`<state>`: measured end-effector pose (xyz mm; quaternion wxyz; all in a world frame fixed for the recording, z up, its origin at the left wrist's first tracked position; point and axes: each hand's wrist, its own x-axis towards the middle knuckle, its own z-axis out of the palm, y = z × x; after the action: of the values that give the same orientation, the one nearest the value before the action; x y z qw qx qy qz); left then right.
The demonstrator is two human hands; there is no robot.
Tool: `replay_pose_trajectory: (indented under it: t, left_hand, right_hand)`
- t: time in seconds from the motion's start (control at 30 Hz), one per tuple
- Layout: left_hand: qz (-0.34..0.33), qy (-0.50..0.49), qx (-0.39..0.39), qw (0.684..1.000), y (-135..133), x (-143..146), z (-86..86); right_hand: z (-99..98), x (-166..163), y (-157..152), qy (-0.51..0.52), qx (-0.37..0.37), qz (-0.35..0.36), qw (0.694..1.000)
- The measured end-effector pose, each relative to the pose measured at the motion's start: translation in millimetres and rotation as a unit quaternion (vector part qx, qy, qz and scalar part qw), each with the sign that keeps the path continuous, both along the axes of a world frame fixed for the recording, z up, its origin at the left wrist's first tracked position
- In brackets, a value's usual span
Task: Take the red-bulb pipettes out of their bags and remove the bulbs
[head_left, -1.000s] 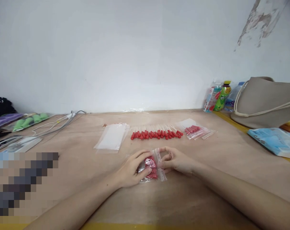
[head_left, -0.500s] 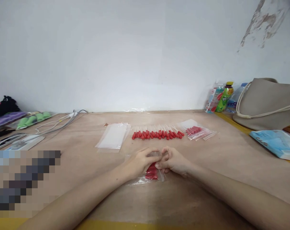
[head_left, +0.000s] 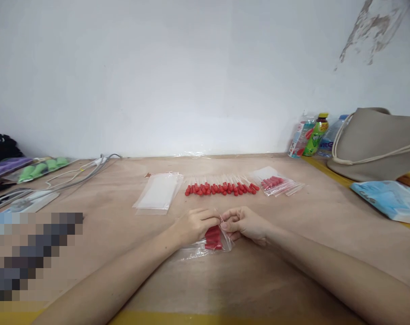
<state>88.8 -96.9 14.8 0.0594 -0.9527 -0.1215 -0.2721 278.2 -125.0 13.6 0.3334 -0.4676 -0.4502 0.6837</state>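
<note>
A clear plastic bag (head_left: 194, 252) with red pieces (head_left: 213, 238) inside lies on the table in front of me. My left hand (head_left: 197, 224) rests over its upper left part, fingers bent together against the plastic. My right hand (head_left: 240, 224) pinches the bag's right edge between thumb and fingers. Both hands nearly meet over the bag, hiding its upper part. Beyond them is a row of red-tipped sticks (head_left: 221, 188) with thin pale stems pointing to the wall.
Flat clear bags (head_left: 158, 192) lie left of the row. Filled bags (head_left: 276, 181) with red tips lie right of it. Bottles (head_left: 316, 135), a grey bag (head_left: 377, 144) and a blue packet (head_left: 388, 201) stand or lie far right. Cables and a power strip (head_left: 35, 201) are at left.
My right thumb and fingers have closed on the bag's right edge, pulling the plastic up slightly. My left fingers have drawn back a little, and more of the red pieces shows.
</note>
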Motion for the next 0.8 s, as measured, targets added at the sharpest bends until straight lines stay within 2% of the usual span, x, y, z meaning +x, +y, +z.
replay_pose_trajectory:
  t: [0.27,0.37,0.47,0.53,0.67,0.7,0.8]
  left_hand:
    - [0.006,0.079,0.022,0.997,-2,2,3.4]
    - [0.019,0.077,-0.006,0.997,-2,-1,5.7]
    - [0.037,0.057,-0.047,0.997,0,-6,9.6]
    - [0.043,0.034,-0.053,0.997,0,-9,12.4]
    - [0.066,0.015,-0.072,0.995,-4,-9,18.5]
    - [0.081,0.025,-0.095,0.992,-7,-9,20.1]
    - [0.133,0.054,-0.191,0.971,-21,-10,22.8]
  right_hand:
    - [4.8,-15,-7,-0.100,0.033,-0.051,0.993]
    - [0.5,-17,-5,-0.138,0.067,-0.079,0.985]
    - [-8.0,-14,-2,-0.152,0.098,-0.077,0.981]
    - [-15.9,-11,0,-0.164,0.163,-0.078,0.970]
    - [-31.1,-2,4,-0.233,0.355,-0.078,0.902]
    - [-33.4,0,5,-0.247,0.373,-0.068,0.892]
    - [-33.8,7,6,-0.264,0.376,-0.032,0.888]
